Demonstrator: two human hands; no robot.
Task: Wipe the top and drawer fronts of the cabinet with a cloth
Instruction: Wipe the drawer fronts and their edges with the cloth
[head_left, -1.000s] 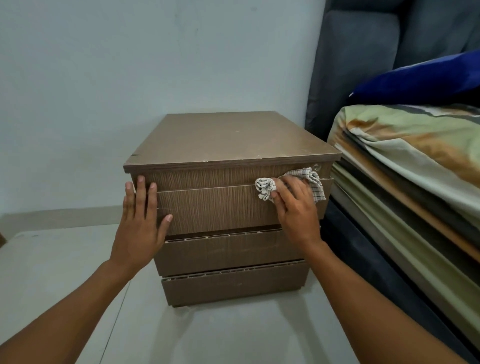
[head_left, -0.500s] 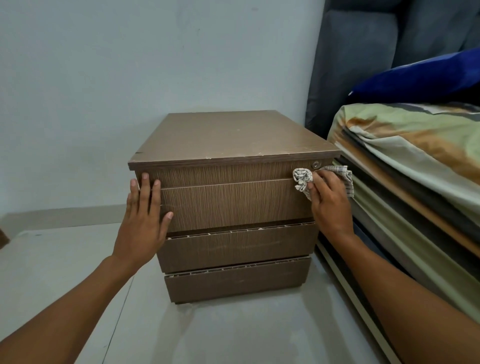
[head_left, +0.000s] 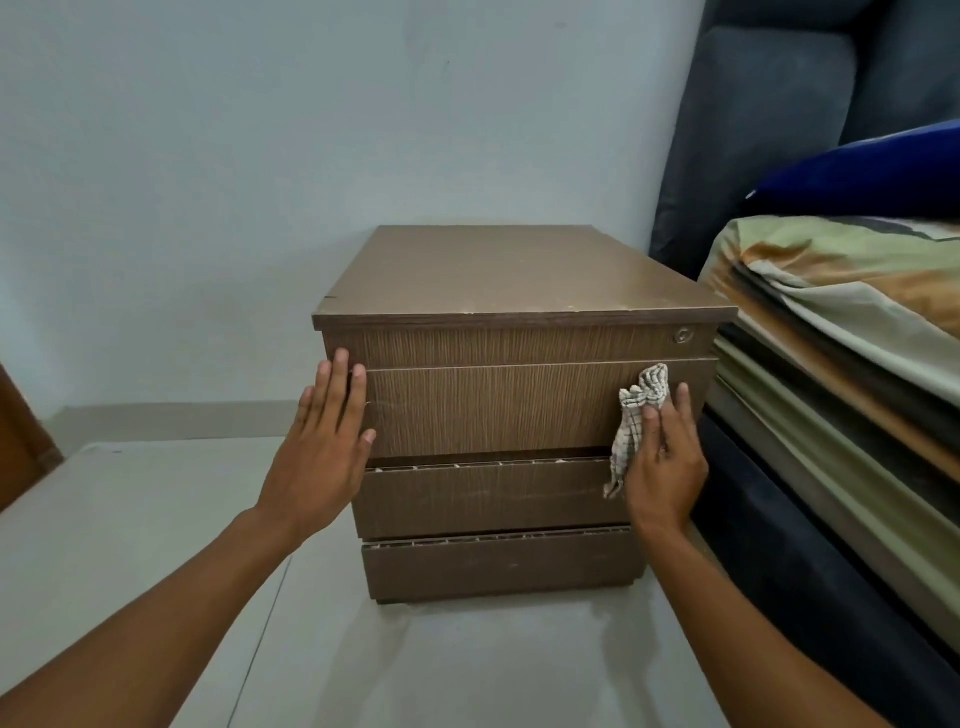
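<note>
Top drawer front (head_left: 493, 410): cloth (head_left: 643, 393) now lower.

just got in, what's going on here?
A person is wiping a brown three-drawer cabinet. The right hand presses a checked cloth against the right end of the top drawer front; the left hand lies flat on the cabinet's front left edge. A bed stands to its right.

A home bedroom: a bed (head_left: 852, 332) with patterned sheets stands beside a small drawer cabinet (head_left: 514, 405).
</note>
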